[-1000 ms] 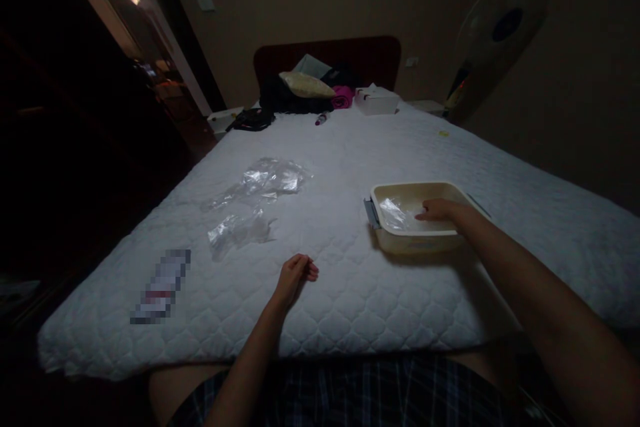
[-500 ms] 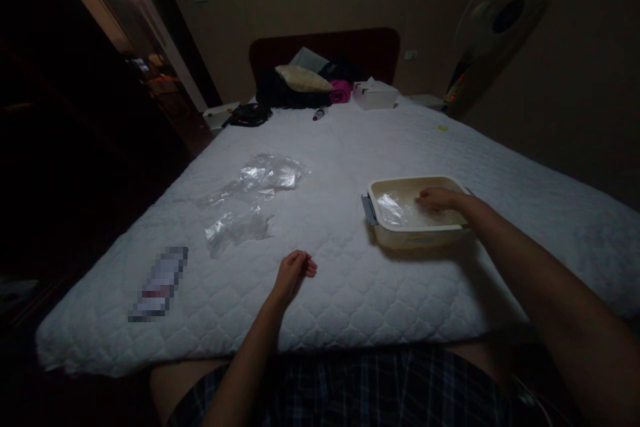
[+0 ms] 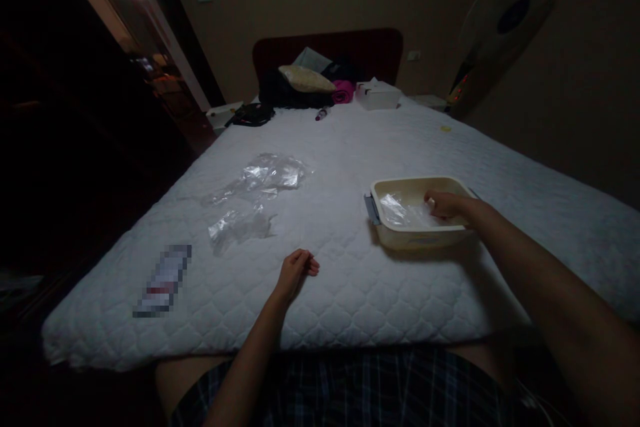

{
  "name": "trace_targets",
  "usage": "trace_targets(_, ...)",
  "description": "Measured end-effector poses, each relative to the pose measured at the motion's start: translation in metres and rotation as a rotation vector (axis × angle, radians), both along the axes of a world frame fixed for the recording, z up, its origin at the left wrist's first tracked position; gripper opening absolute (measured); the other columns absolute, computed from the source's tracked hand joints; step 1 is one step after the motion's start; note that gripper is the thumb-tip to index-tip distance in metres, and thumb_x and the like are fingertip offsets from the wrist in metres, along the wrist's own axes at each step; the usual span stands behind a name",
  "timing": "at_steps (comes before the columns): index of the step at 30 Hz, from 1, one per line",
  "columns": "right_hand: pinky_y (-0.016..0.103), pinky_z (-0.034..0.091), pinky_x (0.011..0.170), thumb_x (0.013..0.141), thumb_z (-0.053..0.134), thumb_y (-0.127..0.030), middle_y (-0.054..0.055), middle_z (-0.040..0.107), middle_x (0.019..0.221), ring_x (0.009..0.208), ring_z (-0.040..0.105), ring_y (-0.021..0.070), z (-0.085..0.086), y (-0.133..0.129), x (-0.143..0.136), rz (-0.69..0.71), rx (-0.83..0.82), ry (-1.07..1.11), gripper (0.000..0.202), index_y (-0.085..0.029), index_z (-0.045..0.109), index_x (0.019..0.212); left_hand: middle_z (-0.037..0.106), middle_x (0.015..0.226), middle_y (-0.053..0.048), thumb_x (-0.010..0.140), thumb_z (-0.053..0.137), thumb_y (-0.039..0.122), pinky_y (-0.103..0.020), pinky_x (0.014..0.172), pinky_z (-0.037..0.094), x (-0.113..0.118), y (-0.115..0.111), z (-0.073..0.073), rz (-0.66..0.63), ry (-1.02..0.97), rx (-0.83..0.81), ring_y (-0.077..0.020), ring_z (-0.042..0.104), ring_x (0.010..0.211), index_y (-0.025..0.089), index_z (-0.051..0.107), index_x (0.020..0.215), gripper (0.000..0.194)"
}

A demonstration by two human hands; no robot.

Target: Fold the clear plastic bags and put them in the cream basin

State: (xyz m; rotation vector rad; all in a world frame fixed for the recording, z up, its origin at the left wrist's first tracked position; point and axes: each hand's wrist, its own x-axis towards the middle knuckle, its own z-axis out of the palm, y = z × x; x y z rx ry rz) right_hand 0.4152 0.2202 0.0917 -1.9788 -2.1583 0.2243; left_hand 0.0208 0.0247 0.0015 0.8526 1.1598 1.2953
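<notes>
Right hand (image 3: 444,204) reaches inside tub (image 3: 425,239), fingers curled by clear plastic (image 3: 395,209); pinch unclear. Left hand (image 3: 297,268) loosely curled on bed (image 3: 350,310), hold unclear. Any lift must clear the rim.

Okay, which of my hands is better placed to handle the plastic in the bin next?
Your right hand, I'd say: it is already inside the bin, by the plastic. Your left hand rests on the bed, outside the bin.
</notes>
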Motion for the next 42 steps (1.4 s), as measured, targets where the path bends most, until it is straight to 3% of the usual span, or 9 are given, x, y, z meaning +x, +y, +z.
trace_targets(6, 0.028, 0.041, 0.064, 0.065, 0.064, -0.016, 0.007, 0.066, 0.079, 0.071, 0.059, 0.0185, 0.038, -0.003, -0.025, 0.113, -0.109, -0.158, 0.028, -0.017, 0.062, 0.093, 0.063, 0.061, -0.004, 0.07, 0.06, 0.046, -0.023, 0.052, 0.047, 0.001, 0.001, -0.003, 0.006, -0.024, 0.0, -0.0112, 0.058, 0.051, 0.012, 0.054, 0.073, 0.035)
trace_targets(10, 0.028, 0.042, 0.065, 0.078, 0.048, -0.023, 0.009, 0.065, 0.087, 0.077, 0.059, 0.0198, 0.07, -0.03, -0.075, 0.303, 0.221, -0.15, 0.02, -0.016, 0.062, 0.092, 0.063, 0.061, -0.004, 0.069, 0.061, 0.048, -0.024, 0.051, 0.047, 0.002, 0.002, -0.004, 0.003, -0.041, -0.004, -0.0109, 0.057, 0.05, 0.012, 0.054, 0.072, 0.036)
trace_targets(13, 0.031, 0.044, 0.073, 0.081, 0.044, -0.022, 0.011, 0.063, 0.093, 0.084, 0.058, 0.0201, 0.075, -0.062, -0.129, 0.428, 0.51, 0.071, 0.024, -0.014, 0.059, 0.098, 0.063, 0.061, -0.004, 0.069, 0.06, 0.047, -0.024, 0.052, 0.047, 0.002, 0.001, -0.003, 0.005, -0.045, 0.008, -0.011, 0.057, 0.05, 0.012, 0.055, 0.071, 0.036)
trace_targets(16, 0.032, 0.045, 0.077, 0.083, 0.041, -0.022, 0.01, 0.063, 0.094, 0.086, 0.059, 0.0194, 0.045, -0.093, -0.186, 0.543, 0.547, 0.292, 0.024, -0.014, 0.059, 0.098, 0.062, 0.059, -0.003, 0.069, 0.06, 0.048, -0.025, 0.051, 0.046, 0.003, 0.001, -0.003, 0.041, -0.031, 0.019, -0.0111, 0.056, 0.048, 0.012, 0.054, 0.07, 0.036)
trace_targets(20, 0.034, 0.045, 0.086, 0.086, 0.036, -0.023, 0.013, 0.06, 0.108, 0.1, 0.056, 0.0204, -0.034, -0.122, -0.247, 0.553, 0.419, 0.354, 0.033, -0.013, 0.054, 0.112, 0.059, 0.055, -0.002, 0.068, 0.059, 0.048, -0.025, 0.05, 0.046, 0.006, -0.002, -0.002, 0.121, 0.007, 0.049, -0.0113, 0.055, 0.046, 0.013, 0.052, 0.067, 0.036)
trace_targets(25, 0.042, 0.036, 0.097, 0.085, 0.038, -0.02, 0.015, 0.056, 0.118, 0.112, 0.048, 0.0238, -0.101, -0.131, -0.274, 0.52, 0.386, 0.27, 0.033, -0.012, 0.057, 0.111, 0.057, 0.055, 0.0, 0.075, 0.052, 0.043, -0.024, 0.051, 0.044, 0.008, -0.005, -0.007, 0.229, 0.086, 0.096, -0.0103, 0.053, 0.048, 0.014, 0.053, 0.067, 0.03)
trace_targets(30, 0.043, 0.037, 0.097, 0.085, 0.038, -0.023, 0.013, 0.057, 0.118, 0.111, 0.049, 0.0232, -0.105, -0.126, -0.269, 0.535, 0.39, 0.346, 0.033, -0.014, 0.059, 0.109, 0.055, 0.058, 0.001, 0.081, 0.044, 0.038, -0.023, 0.057, 0.041, 0.001, -0.009, -0.008, 0.349, 0.523, 0.211, -0.0109, 0.052, 0.056, 0.016, 0.055, 0.065, 0.029)
trace_targets(35, 0.043, 0.039, 0.095, 0.084, 0.041, -0.025, 0.013, 0.059, 0.114, 0.108, 0.052, 0.0236, -0.109, -0.125, -0.269, 0.498, 0.404, 0.387, 0.031, -0.014, 0.06, 0.106, 0.057, 0.076, -0.003, 0.079, 0.047, 0.023, -0.028, 0.07, 0.043, -0.04, -0.007, 0.001, 0.515, 1.049, 0.292, -0.0155, 0.054, 0.074, 0.018, 0.058, 0.079, 0.012)
trace_targets(42, 0.041, 0.04, 0.094, 0.083, 0.043, -0.024, 0.013, 0.06, 0.112, 0.107, 0.053, 0.0228, -0.113, -0.122, -0.27, 0.493, 0.426, 0.393, 0.03, -0.014, 0.061, 0.104, 0.046, 0.116, -0.014, 0.076, 0.054, 0.019, -0.038, 0.092, 0.036, -0.097, 0.019, 0.005, 0.718, 1.446, 0.301, -0.0255, 0.042, 0.11, 0.015, 0.049, 0.111, 0.036)
